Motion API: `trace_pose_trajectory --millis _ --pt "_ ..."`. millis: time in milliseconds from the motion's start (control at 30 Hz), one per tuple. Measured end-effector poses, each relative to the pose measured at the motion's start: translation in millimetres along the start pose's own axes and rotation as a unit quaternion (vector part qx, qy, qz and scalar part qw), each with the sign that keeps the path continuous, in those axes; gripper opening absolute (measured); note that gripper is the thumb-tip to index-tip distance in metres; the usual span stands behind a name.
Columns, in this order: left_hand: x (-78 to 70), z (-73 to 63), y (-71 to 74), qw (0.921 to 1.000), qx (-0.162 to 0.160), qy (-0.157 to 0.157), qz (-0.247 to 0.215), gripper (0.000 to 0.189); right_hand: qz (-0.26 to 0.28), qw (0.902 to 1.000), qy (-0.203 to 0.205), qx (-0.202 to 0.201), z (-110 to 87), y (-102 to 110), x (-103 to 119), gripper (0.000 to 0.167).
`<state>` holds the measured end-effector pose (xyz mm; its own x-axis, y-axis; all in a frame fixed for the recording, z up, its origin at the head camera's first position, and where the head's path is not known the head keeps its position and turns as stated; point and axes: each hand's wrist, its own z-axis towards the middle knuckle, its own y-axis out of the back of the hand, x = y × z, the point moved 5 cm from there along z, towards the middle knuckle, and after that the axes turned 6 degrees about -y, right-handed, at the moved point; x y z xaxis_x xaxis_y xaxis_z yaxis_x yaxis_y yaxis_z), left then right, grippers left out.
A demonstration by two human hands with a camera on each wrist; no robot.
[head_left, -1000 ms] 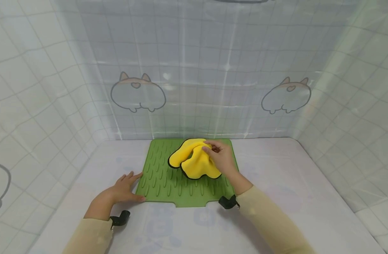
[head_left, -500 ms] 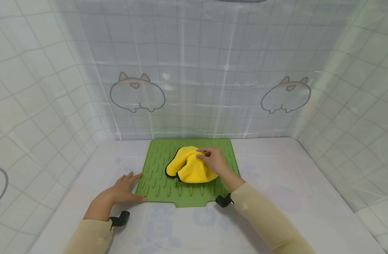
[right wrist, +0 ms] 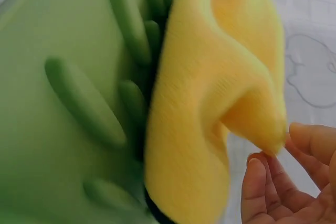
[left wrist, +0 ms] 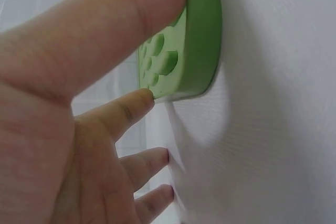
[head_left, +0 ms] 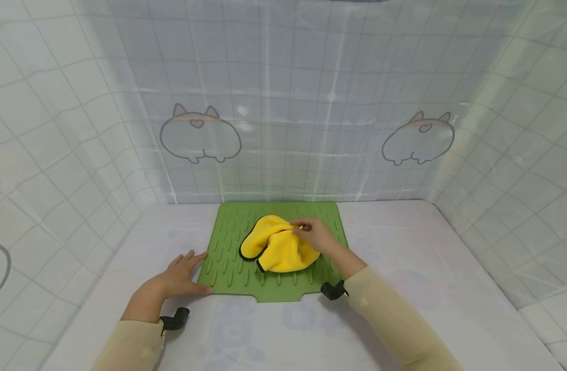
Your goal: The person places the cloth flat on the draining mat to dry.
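Note:
A yellow cloth [head_left: 285, 252] with black edging lies bunched and folded on a green mat [head_left: 227, 268] covered in raised oval ridges. My right hand [head_left: 318, 237] pinches a raised fold at the cloth's right side between thumb and fingers. That peak of the yellow cloth [right wrist: 247, 72] rises to the fingertips of the right hand [right wrist: 299, 182] in the right wrist view. My left hand [head_left: 178, 275] rests with spread fingers at the mat's left front corner. Thumb and index fingertip of the left hand [left wrist: 105, 103] meet the edge of the green mat [left wrist: 202, 40].
The mat lies on a pale, faintly printed tabletop [head_left: 274, 335]. Behind it stands a grid-patterned curtain [head_left: 302, 144] with animal drawings, and similar sheets enclose both sides. Each wrist carries a small black camera mount [head_left: 175, 319].
My right hand has brought the yellow cloth down and slightly toward me, and its front part now lies lower and more folded on the mat. The left hand stays in place.

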<state>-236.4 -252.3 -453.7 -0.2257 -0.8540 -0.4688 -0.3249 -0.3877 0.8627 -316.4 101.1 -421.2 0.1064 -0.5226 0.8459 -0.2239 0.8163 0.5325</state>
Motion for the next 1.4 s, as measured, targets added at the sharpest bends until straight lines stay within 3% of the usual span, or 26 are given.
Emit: trace_pose_trajectory --millis 133,267,567,800,1000,1167,1400 --pt "-2.4 -1.9 2.1 1.0 -0.001 -0.001 0.005 0.106 0.011 0.9999 -0.01 -0.003 -6.7 14 2 0.031" --pt "-2.4 -4.6 4.0 1.0 0.0 0.002 0.006 0.105 -0.013 0.9994 -0.03 -0.011 -13.6 26 1 0.031" --pt "-11.2 -0.7 9.3 0.9996 -0.027 -0.002 0.011 0.082 -0.041 0.9986 -0.016 -0.031 -25.1 46 -3 0.033" --pt "-25.6 12.6 9.1 0.9967 -0.056 -0.055 -0.022 0.072 -0.045 0.9987 -0.004 -0.023 -30.2 55 -10 0.033" --pt "-34.4 25.9 9.1 0.9941 -0.067 -0.069 -0.05 0.067 -0.044 0.999 -0.009 -0.002 -33.7 58 -18 0.033" --pt "-42.0 37.5 5.8 0.9947 -0.045 -0.057 -0.074 0.068 -0.045 0.9984 -0.011 0.031 -35.6 58 -28 0.036" --pt "-51.0 52.8 -2.0 0.9907 -0.016 -0.063 -0.12 0.066 -0.032 0.9948 -0.027 0.092 -39.6 49 -41 0.039"
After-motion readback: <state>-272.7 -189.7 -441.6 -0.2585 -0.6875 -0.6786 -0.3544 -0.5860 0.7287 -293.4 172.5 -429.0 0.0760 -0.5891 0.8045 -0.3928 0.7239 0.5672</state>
